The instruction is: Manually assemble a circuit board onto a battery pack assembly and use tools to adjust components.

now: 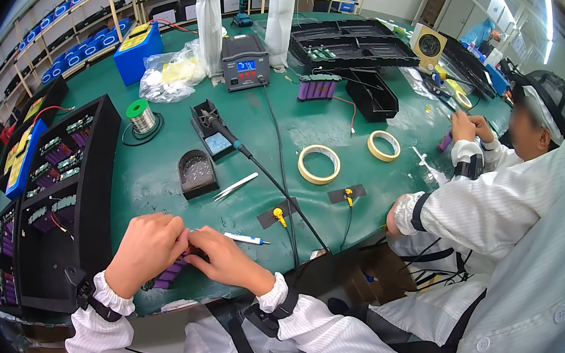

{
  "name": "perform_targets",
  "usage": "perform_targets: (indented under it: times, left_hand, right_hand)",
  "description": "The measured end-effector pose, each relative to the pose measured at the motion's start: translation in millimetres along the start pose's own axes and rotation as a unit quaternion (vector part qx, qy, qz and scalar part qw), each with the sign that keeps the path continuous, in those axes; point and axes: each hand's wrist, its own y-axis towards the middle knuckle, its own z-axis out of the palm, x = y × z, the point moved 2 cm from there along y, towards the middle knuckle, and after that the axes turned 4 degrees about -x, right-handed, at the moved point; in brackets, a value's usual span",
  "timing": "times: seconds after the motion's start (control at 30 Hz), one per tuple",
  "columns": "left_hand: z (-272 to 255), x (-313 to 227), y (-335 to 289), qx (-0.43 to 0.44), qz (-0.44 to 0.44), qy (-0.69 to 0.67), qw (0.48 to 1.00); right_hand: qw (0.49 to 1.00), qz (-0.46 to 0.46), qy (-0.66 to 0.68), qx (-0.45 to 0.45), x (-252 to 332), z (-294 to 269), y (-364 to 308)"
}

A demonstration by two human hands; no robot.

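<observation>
Near the front edge of the green table, my left hand [147, 248] and my right hand [228, 260] meet with fingertips together over a purple battery pack [169, 275]. My left fingers curl over its top, hiding most of it; only the lower purple cells show. The right thumb and fingers pinch at the pack's upper end, and what lies between the fingertips is hidden. Just beyond my right hand lies a blue-and-white pen-like tool [245, 239]. A pair of tweezers [235, 187] rests farther off.
Left stands a black tray [94, 224] of battery packs. Ahead are a soldering iron [231, 138] in its stand, its station [244, 66], solder spool [139, 115] and tape rolls [318, 164]. The iron's cable crosses the table. A co-worker [503, 161] sits close on the right.
</observation>
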Motion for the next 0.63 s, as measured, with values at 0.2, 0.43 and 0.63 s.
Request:
perform_targets:
  times: [0.2, 0.43, 0.63]
  left_hand:
    - [-40.2, 10.0, -1.7, -0.132, -0.108, -0.037, 0.985]
    - [-26.4, 47.7, -83.6, -0.257, -0.34, -0.273, 0.863]
    - [40.1, 56.9, -102.7, -0.204, -0.302, -0.114, 0.924]
  right_hand:
    - [1.0, -0.011, -0.023, -0.014, -8.2, 3.3, 2.1]
    - [0.996, 0.084, -0.019, 0.03, 3.6, -0.5, 5.2]
    - [0.997, 0.05, -0.048, 0.017, 1.4, 2.6, 2.7]
